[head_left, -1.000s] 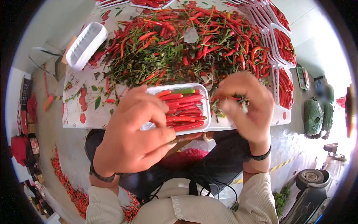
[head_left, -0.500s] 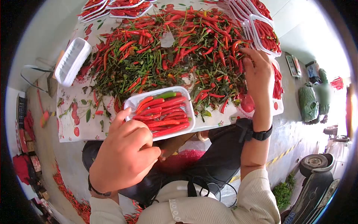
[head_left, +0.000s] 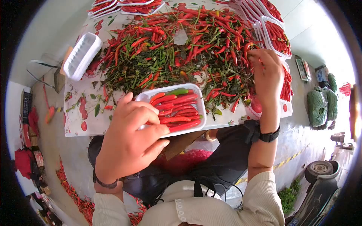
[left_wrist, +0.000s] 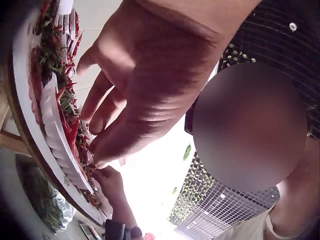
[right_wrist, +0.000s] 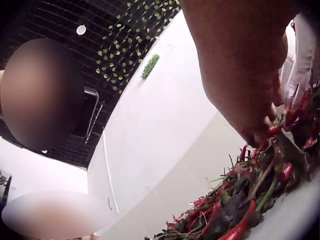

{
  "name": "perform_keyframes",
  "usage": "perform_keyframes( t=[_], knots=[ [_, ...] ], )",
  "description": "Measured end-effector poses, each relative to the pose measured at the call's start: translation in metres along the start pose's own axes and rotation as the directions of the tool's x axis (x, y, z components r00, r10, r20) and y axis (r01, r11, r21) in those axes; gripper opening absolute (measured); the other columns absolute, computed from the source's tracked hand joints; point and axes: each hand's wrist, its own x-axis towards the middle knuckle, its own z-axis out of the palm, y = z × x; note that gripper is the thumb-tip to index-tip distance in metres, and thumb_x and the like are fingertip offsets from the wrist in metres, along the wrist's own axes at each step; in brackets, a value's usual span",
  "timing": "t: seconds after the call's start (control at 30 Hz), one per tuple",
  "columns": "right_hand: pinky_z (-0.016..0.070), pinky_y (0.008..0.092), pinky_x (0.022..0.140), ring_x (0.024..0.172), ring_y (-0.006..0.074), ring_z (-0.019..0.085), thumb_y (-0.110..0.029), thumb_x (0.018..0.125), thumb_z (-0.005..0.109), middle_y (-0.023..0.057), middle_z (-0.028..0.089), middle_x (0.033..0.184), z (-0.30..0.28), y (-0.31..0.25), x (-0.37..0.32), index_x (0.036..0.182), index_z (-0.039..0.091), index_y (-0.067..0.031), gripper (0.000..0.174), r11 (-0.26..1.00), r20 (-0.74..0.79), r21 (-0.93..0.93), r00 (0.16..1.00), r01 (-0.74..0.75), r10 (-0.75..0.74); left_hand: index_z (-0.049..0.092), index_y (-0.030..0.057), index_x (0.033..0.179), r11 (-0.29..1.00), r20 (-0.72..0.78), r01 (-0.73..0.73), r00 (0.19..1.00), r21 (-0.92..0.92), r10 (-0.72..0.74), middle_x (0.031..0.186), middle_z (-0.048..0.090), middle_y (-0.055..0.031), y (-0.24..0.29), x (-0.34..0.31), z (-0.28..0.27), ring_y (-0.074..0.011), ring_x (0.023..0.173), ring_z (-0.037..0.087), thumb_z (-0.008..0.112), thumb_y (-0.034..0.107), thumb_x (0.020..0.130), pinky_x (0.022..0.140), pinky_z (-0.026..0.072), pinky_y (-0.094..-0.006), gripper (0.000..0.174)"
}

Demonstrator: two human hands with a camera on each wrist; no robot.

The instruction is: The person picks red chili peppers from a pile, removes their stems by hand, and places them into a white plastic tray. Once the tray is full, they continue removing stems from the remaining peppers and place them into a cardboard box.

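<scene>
Tablecloth (head_left: 107,126) under heaped chilies (head_left: 195,50) (mostly red)

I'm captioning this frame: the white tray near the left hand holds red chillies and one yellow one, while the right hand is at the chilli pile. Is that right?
Not quite: the odd chilli is green, not yellow, as the head view shows. The white tray near the left hand does hold red chillies, and the right hand is at the pile.
</scene>
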Motion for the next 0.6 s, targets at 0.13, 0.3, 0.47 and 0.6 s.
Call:
perform_keyframes(
  t=[0.13,0.3,0.47,0.6],
  knots=[
    [0.0534,0.0335,0.08,0.086,0.024,0.069,0.001,0.086,0.071,0.0099,0.072,0.1,-0.002,-0.016,0.0,0.102,0.073,-0.005,0.017,0.993,-0.239,0.118,0.971,0.016,0.013,0.072,0.0103,0.087,1.0,-0.128,0.026,0.991,-0.012,-0.028,0.088,0.061,-0.0043,-0.005,0.003,-0.003,-0.0287,0.1,0.064,0.082,0.008,0.069,0.107,0.0407,-0.0561,0.021],
    [0.0536,0.0272,0.081,0.089,0.0143,0.067,0.001,0.093,0.07,0.009,0.073,0.103,0.005,-0.042,-0.013,0.108,0.067,0.0006,0.015,0.869,-0.305,0.495,0.932,-0.017,0.193,0.072,0.0061,0.089,0.994,-0.275,0.093,0.956,-0.058,-0.106,0.09,0.063,-0.0081,-0.011,0.004,-0.002,-0.0272,0.096,0.065,0.079,0.005,0.076,0.102,0.044,-0.0479,0.015],
    [0.0544,0.0301,0.086,0.096,0.0168,0.067,0.008,0.093,0.065,0.0143,0.07,0.107,-0.013,-0.084,-0.027,0.112,0.06,0.0058,0.019,0.425,0.187,0.882,0.979,-0.203,0.078,0.073,0.0039,0.094,0.99,-0.378,0.115,0.916,-0.08,-0.136,0.092,0.064,-0.0097,-0.014,0.008,-0.001,-0.0287,0.1,0.063,0.08,0.019,0.08,0.092,0.0476,-0.0434,0.022],
    [0.0537,0.0291,0.084,0.096,0.0169,0.067,0.009,0.09,0.068,0.0147,0.07,0.107,-0.004,-0.097,-0.035,0.111,0.061,0.0055,0.022,0.393,0.206,0.899,0.979,-0.193,0.01,0.075,0.0037,0.098,0.98,-0.362,0.087,0.92,-0.18,-0.148,0.095,0.063,-0.0108,-0.016,0.009,0.001,-0.0297,0.103,0.062,0.083,0.027,0.079,0.094,0.0468,-0.0435,0.031]
  ],
)
